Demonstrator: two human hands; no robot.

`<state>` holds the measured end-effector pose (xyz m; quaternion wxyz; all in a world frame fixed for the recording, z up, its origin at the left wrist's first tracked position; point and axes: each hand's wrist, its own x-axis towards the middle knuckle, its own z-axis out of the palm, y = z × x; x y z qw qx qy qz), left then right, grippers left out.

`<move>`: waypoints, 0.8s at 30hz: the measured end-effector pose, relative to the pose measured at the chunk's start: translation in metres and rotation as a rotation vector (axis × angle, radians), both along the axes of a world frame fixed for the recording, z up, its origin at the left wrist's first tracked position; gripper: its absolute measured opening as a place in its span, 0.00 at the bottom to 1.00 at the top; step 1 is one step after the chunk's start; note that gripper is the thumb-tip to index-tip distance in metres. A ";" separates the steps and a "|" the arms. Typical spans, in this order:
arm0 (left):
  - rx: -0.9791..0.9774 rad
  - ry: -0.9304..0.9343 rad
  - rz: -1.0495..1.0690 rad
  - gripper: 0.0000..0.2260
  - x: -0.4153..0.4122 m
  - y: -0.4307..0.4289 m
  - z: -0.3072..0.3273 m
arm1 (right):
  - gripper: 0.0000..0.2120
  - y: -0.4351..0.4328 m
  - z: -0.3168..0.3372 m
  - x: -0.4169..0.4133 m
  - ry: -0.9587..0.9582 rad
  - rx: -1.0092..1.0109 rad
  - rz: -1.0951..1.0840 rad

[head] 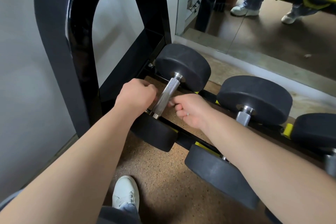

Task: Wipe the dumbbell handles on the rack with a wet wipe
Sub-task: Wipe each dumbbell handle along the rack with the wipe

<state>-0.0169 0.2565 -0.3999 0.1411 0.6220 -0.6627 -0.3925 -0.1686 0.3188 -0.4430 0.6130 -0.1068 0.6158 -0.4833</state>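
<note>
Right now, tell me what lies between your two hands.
In the head view, the knurled steel handle of the leftmost dumbbell runs between the left hand and the right hand, with both hands close against it.

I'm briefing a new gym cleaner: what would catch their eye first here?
The left hand and right hand, fingers curled, flank the knurled steel handle of the leftmost dumbbell, low on the black rack. Big black rubber heads line up to the right; a mirror behind reflects white shoes.
</note>
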 end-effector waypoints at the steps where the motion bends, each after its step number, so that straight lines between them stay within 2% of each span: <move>1: 0.003 0.005 -0.005 0.15 0.000 0.000 0.000 | 0.07 -0.003 0.002 -0.004 -0.042 -0.033 -0.084; 4: 0.006 0.003 -0.012 0.15 0.000 0.000 0.001 | 0.04 -0.003 0.001 -0.007 -0.011 -0.122 -0.118; 9: -0.016 -0.038 -0.031 0.17 0.001 0.001 0.003 | 0.06 0.011 0.002 0.016 0.400 -0.067 0.246; 12: -0.035 -0.047 -0.084 0.15 0.001 0.000 0.003 | 0.03 0.015 0.004 0.017 0.597 -0.078 0.379; 14: -0.073 -0.037 -0.166 0.11 0.002 0.000 0.003 | 0.02 0.013 0.006 0.011 0.575 -0.126 0.324; 18: -0.226 0.029 -0.423 0.11 0.008 0.000 0.004 | 0.09 0.006 0.019 -0.001 0.242 -0.220 0.060; 20: -0.271 0.101 -0.462 0.08 0.009 -0.001 0.006 | 0.09 0.007 0.028 -0.002 0.131 -0.221 0.023; 22: -0.310 0.149 -0.461 0.06 0.007 -0.002 0.006 | 0.09 0.011 0.034 -0.001 0.140 -0.224 0.046; 24: -0.343 0.153 -0.460 0.06 0.004 -0.004 0.004 | 0.11 0.015 0.032 0.000 0.227 -0.235 0.061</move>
